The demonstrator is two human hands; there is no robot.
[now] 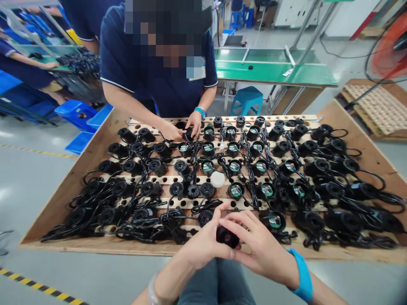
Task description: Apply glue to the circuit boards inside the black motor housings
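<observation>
Gripping a black cylindrical part (227, 238) between them, the left hand (208, 238) and right hand (258, 242) meet; the wooden tray (74, 182) extends ahead of both, a white disc (218, 179) beyond the left hand, an open black housing (274, 221) beyond the right

Head-worn view, forward and downward.

1. The small black plastic part (227, 239) being held is dark all over.
2. Black, round plastic housings (182, 167), some showing bright green circuit boards (207, 165).
3. Pale tan wooden crate (71, 180) around them.
4. Navy cloth shirt (152, 95) opposite me, its sleeves edged white.
5. Bright blue wristband (301, 275) nearby.
6. Glossy green tabletop (305, 75) behind.
7. Grey floor (121, 279), crossed by black-and-yellow striped tape (41, 286).
</observation>
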